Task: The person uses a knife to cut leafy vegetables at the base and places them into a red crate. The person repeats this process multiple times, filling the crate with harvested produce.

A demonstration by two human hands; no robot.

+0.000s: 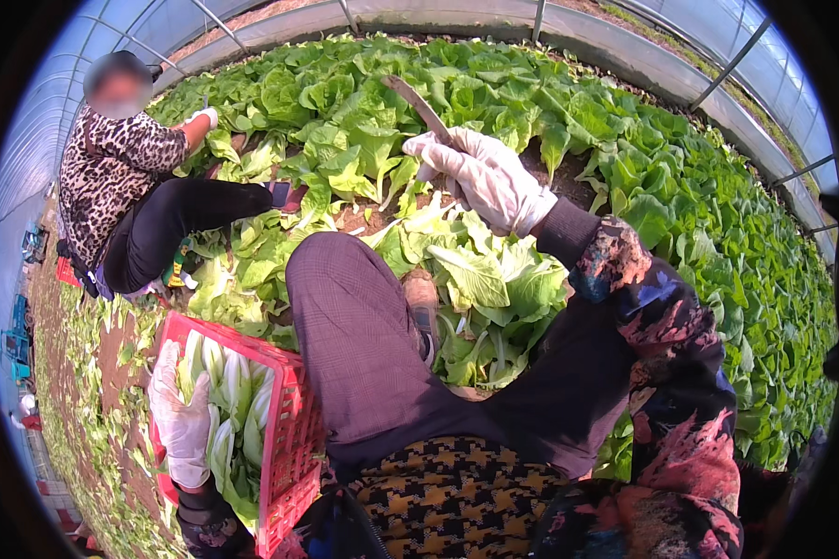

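My right hand [486, 178], in a whitish work glove, grips a knife [419, 106] whose worn blade points up and left above the leafy greens. My left hand [182, 423], gloved too, rests at the left side of a red plastic crate [297, 426], thumb and fingers apart over the greens in it. Several trimmed heads of leafy greens [234, 398] lie in the crate with pale stems up. Whether the left hand touches one of them I cannot tell. Loose cut leaves [479, 279] are heaped on the soil before me, around my shoe [423, 307].
Rows of standing leafy greens [643, 175] fill the front and right. A co-worker [126, 168] sits at the left front, gloved hand among plants. Leaf scraps litter the soil [112, 370] at left. Greenhouse framing [730, 66] curves around the bed; teal machines [17, 339] stand far left.
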